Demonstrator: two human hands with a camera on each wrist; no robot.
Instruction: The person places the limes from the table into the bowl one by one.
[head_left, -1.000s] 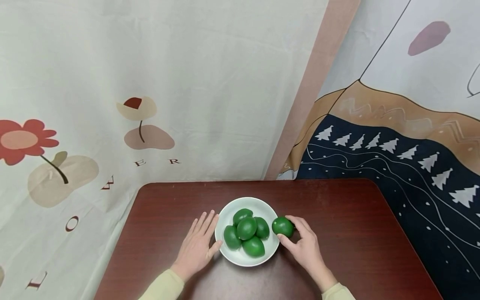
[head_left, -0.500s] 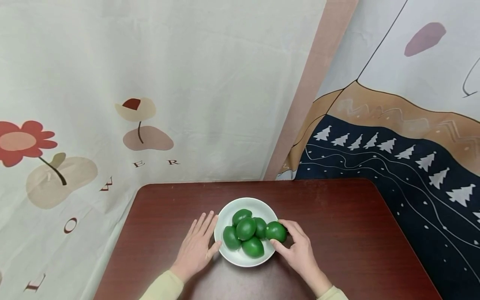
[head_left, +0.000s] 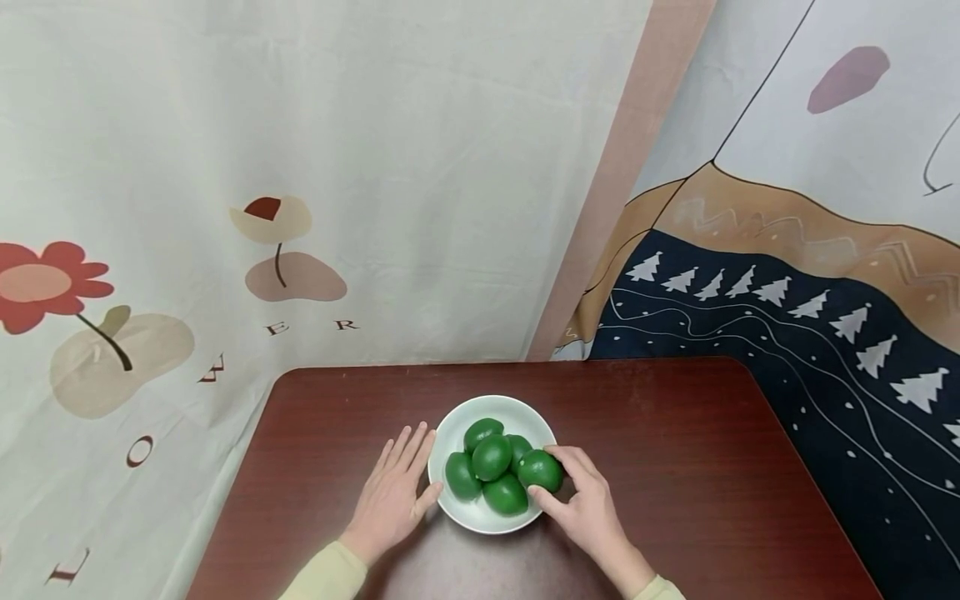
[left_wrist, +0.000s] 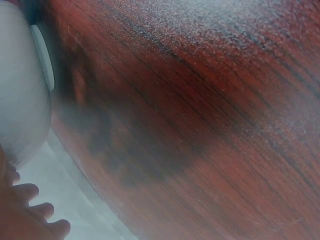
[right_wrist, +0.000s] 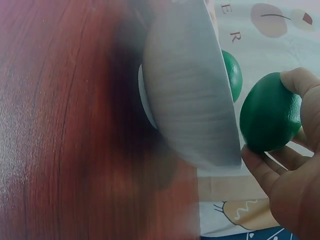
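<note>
A white bowl [head_left: 474, 522] with several green limes [head_left: 492, 457] heaped in it stands on the table. Between thumb and fingers, my right hand [head_left: 591, 510] holds another lime [head_left: 540, 472] over the bowl's right side. In the right wrist view that lime [right_wrist: 270, 112] is just above the rim of the bowl [right_wrist: 192, 85]. My left hand [head_left: 392, 492] lies along the bowl's left side, fingers straight, fingertips and thumb right at the rim. Only its fingertips [left_wrist: 42, 210] show in the left wrist view, below the bowl's outer wall [left_wrist: 22, 80].
The dark red wooden table [head_left: 675, 433] has rounded far corners. Behind it hangs a pale cloth [head_left: 450, 208] printed with flowers and letters. A dark blue cloth part with white trees [head_left: 787, 350] hangs at the right.
My right hand has moved left with its lime, from beside the bowl's right rim to over the limes inside. The left hand keeps its place at the bowl.
</note>
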